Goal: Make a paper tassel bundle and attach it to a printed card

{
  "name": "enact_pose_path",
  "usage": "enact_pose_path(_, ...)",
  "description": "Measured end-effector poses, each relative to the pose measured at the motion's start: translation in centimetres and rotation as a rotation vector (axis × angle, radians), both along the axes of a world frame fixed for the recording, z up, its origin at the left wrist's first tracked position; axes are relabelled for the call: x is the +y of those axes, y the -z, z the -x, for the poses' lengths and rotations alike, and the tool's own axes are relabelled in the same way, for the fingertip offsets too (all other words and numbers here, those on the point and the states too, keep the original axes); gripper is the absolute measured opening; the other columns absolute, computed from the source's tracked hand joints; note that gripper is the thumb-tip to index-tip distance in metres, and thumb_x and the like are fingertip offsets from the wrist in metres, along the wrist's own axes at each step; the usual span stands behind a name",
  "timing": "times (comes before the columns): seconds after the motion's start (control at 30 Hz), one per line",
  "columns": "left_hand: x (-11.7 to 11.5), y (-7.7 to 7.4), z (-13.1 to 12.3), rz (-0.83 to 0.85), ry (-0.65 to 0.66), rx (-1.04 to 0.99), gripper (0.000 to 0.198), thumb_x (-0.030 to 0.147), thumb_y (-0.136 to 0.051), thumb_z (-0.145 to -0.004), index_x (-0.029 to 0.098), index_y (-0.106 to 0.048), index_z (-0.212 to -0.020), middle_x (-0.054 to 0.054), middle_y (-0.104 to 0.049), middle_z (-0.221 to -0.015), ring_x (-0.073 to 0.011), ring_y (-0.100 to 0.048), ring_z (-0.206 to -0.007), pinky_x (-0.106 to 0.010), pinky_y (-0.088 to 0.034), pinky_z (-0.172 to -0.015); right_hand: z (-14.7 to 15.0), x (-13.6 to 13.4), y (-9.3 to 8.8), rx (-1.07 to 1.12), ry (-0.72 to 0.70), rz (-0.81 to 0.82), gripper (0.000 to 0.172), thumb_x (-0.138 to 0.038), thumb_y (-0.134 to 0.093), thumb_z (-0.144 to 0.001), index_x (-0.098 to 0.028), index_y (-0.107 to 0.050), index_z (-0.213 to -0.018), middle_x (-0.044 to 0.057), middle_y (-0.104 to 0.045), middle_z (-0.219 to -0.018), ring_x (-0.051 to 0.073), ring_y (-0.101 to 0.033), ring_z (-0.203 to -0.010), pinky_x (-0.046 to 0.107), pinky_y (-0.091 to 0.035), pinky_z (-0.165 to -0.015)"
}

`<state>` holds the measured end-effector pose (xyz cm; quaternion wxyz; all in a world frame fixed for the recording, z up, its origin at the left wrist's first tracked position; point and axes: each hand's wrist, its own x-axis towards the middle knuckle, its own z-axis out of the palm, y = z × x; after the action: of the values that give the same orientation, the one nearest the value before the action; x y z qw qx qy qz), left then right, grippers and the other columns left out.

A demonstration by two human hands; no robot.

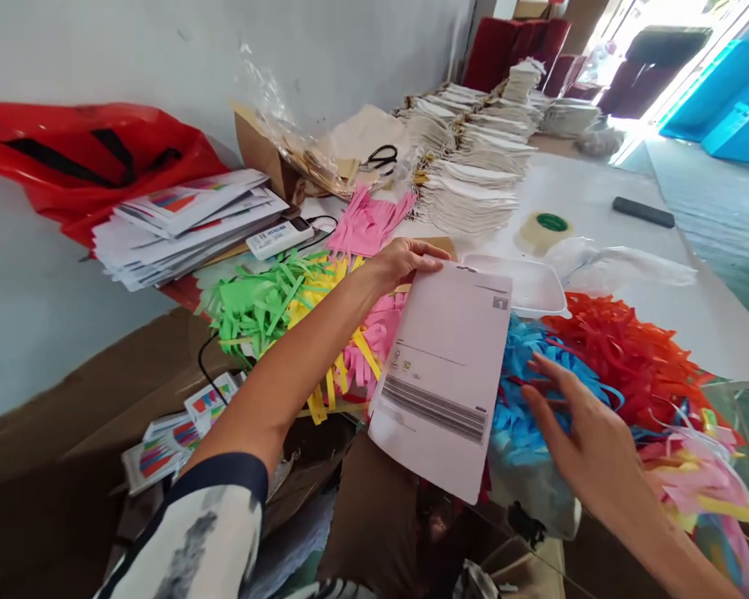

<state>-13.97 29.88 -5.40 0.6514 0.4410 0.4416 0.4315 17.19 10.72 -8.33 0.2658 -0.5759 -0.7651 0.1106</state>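
Note:
My left hand (409, 259) grips the top edge of a white printed packaging card (446, 366), fingers closed on it. The card has a hang slot at its top, a grey box with a "1", small print and dark bands lower down. My right hand (590, 437) is to the right of the card, thumb and fingers apart, over a pile of blue paper fringe (518, 399). Beyond it lies red and orange fringe (630, 349). Green fringe (255, 304), yellow fringe (315, 291) and pink fringe (374, 220) spread around my left forearm.
A white plastic tray (530, 287) sits behind the card, near a tape roll (543, 231) and a black phone-like object (642, 211). Tall stacks of whitish bundles (468, 191) fill the back. Scissors (382, 158) and a stack of printed cards (181, 220) lie left.

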Motion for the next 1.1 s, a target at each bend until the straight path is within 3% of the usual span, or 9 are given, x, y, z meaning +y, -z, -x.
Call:
enact_pose_path(0.17, -2.3, 1.0, -3.9, -0.040, -0.004, -0.126, 0.036, 0.024, -0.096, -0.069, 0.014, -0.080, -0.099, -0.006, -0.078, -0.088, -0.0135, -0.071, -0.073, -0.032, -0.060, -0.081, 1.0, 1.8, -2.2, 0.526, 0.003, 0.264, 0.046, -0.059, -0.063, -0.101, -0.026, -0.069, -0.133, 0.010, -0.082, -0.117, 0.031, -0.081, -0.097, 0.038, -0.068, -0.067)
enact_pose_path(0.27, -1.0, 1.3, -4.1, -0.202, 0.036, 0.054, 0.039, 0.050, -0.078, -0.091, 0.017, -0.078, -0.112, -0.011, -0.080, -0.111, -0.0187, -0.075, -0.093, -0.033, -0.060, -0.087, 0.0, 1.7, -2.7, 0.587, 0.124, 0.300, 0.045, -0.060, -0.078, -0.088, -0.029, -0.072, -0.121, 0.009, -0.083, -0.109, 0.032, -0.080, -0.082, 0.037, -0.065, -0.054)
enact_pose_path(0.43, 4.2, 2.8, 0.4, -0.413, -0.190, 1.049, 0.032, 0.027, -0.064, -0.098, 0.016, -0.074, -0.127, -0.016, -0.073, -0.137, -0.0291, -0.062, -0.136, -0.043, -0.044, -0.119, -3.9, -0.4, -1.6, 0.363, 0.285, 0.287, 0.070, -0.070, -0.075, -0.082, -0.041, -0.062, -0.145, 0.012, -0.077, -0.132, 0.044, -0.077, -0.111, 0.057, -0.069, -0.078)
enact_pose_path(0.57, 6.5, 4.4, 2.9, -0.373, -0.193, 1.170, 0.047, 0.014, -0.077, -0.077, 0.017, -0.074, -0.124, -0.017, -0.071, -0.140, -0.0381, -0.046, -0.149, -0.064, -0.014, -0.131, -5.8, -1.8, -0.4, -0.082, 0.359, 0.049, 0.095, -0.076, -0.065, -0.084, -0.046, -0.032, -0.169, 0.018, -0.060, -0.154, 0.053, -0.062, -0.134, 0.075, -0.058, -0.098)
enact_pose_path(0.67, 7.4, 4.4, 3.1, -0.394, -0.229, 1.170, 0.050, 0.008, -0.079, -0.066, 0.017, -0.075, -0.116, -0.015, -0.072, -0.135, -0.0390, -0.045, -0.145, -0.067, -0.003, -0.130, -5.5, -2.3, -0.5, -0.249, 0.281, -0.229, 0.090, -0.065, -0.063, -0.090, -0.051, -0.026, -0.170, 0.013, -0.041, -0.171, 0.050, -0.046, -0.150, 0.073, -0.048, -0.116)
enact_pose_path(0.77, 7.8, 3.1, 3.3, -0.444, -0.280, 1.118, 0.039, 0.009, -0.077, -0.069, 0.014, -0.076, -0.108, -0.012, -0.077, -0.118, -0.0314, -0.053, -0.132, -0.060, -0.015, -0.130, -4.4, -2.4, -1.3, -0.275, 0.202, -0.342, 0.081, -0.055, -0.063, -0.093, -0.058, -0.029, -0.166, 0.005, -0.029, -0.177, 0.051, -0.044, -0.151, 0.075, -0.043, -0.119)
enact_pose_path(0.9, 6.1, -0.4, 3.6, -0.541, -0.335, 0.731, 0.031, 0.013, -0.075, -0.072, 0.015, -0.076, -0.104, -0.007, -0.078, -0.102, -0.0202, -0.068, -0.102, -0.039, -0.051, -0.106, -2.9, -2.5, -2.3, -0.238, 0.051, -0.416, 0.070, -0.049, -0.061, -0.100, -0.044, -0.039, -0.167, 0.011, -0.043, -0.171, 0.051, -0.054, -0.144, 0.076, -0.048, -0.114)
enact_pose_path(1.0, 2.2, -3.9, 3.0, -0.606, -0.295, 0.238, 0.042, 0.016, -0.083, -0.068, 0.016, -0.077, -0.110, -0.005, -0.077, -0.096, -0.0173, -0.071, -0.090, -0.030, -0.055, -0.084, -1.2, -2.1, -3.6, -0.149, -0.005, -0.470, 0.066, -0.044, -0.060, -0.104, -0.032, -0.043, -0.166, 0.016, -0.053, -0.163, 0.047, -0.057, -0.143, 0.070, -0.048, -0.115)
enact_pose_path(1.1, -3.1, -7.3, 1.3, -0.619, -0.225, 0.147, 0.048, 0.027, -0.092, -0.069, 0.017, -0.079, -0.114, 0.000, -0.072, -0.076, -0.0147, -0.068, -0.073, -0.027, -0.053, -0.072, 1.2, -1.1, -6.2, -0.059, 0.012, -0.577, 0.071, -0.039, -0.064, -0.103, -0.032, -0.038, -0.168, 0.015, -0.050, -0.166, 0.043, -0.050, -0.150, 0.066, -0.044, -0.120)
